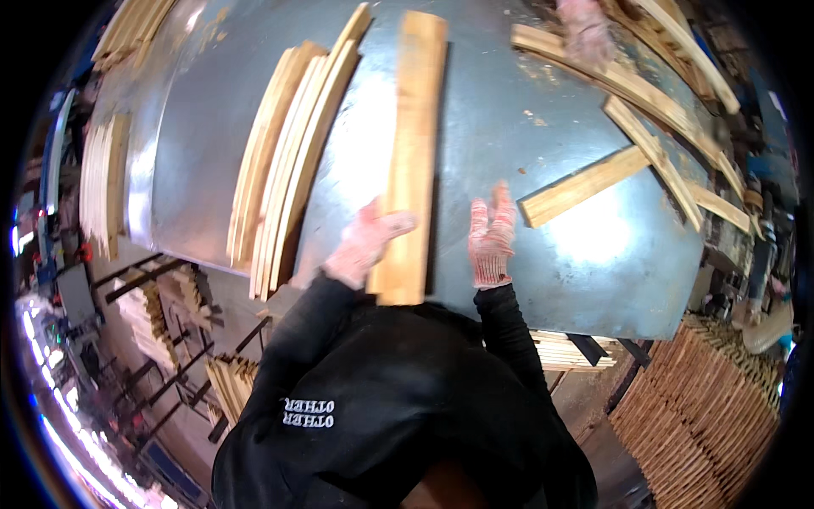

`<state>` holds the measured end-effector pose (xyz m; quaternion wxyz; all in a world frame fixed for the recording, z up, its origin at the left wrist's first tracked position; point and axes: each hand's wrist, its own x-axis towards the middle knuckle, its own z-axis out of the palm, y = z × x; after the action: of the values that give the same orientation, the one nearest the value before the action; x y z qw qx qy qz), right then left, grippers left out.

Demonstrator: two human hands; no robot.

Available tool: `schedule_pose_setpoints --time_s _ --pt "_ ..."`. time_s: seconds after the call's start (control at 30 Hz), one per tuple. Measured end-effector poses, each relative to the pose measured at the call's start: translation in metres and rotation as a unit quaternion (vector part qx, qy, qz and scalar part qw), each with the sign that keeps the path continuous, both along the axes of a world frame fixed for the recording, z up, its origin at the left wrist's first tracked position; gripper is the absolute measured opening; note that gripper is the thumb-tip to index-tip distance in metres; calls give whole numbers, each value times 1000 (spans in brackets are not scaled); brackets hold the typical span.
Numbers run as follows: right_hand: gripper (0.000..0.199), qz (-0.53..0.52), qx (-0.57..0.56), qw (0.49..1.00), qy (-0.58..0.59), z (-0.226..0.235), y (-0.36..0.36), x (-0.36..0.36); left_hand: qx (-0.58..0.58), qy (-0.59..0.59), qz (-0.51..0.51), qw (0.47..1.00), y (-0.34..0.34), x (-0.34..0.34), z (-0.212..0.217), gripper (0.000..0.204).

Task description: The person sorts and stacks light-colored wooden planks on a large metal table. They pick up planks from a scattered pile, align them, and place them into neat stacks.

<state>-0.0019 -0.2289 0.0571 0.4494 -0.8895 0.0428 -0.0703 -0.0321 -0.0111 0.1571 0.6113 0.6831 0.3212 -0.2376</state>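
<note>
Left hand (360, 246) has its thumb over a long wooden board (415, 127), gripping its left edge, and the board points away from the body over the metal table (485, 102); right hand (493, 237) is empty, fingers stretched out, between that and an angled plank (585, 185)

carries white capital lettering (309, 421) on the front of the black top (415, 365), below the grip of the left hand (359, 246) on the wooden board (415, 127) and a little leftward of it. runs in two short stacked lines of similar length, just inside the left sleeve (292, 339).
</note>
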Motion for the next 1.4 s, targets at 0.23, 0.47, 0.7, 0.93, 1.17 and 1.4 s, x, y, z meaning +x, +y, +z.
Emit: schedule_pose_setpoints --time_s 0.23,0.47,0.7,0.93,1.17,1.4 --pt "112 -310 -288 868 259 -14 -79 93 165 -144 135 966 210 -18 73 55" --pt "91 -319 -153 865 356 26 -72 103 220 -120 -57 966 517 -94 -100 43" --pt "87 -162 -47 956 241 42 -15 -13 525 -149 -22 838 469 -71 -89 70" --pt "82 75 390 894 206 72 77 -37 -114 -99 -250 956 97 23 7 69" --pt "102 130 -449 884 -19 60 -161 172 -413 -5 -50 910 38 27 -23 64" --pt "88 182 -495 830 180 23 -209 270 -283 -10 146 948 32 -69 5 66"
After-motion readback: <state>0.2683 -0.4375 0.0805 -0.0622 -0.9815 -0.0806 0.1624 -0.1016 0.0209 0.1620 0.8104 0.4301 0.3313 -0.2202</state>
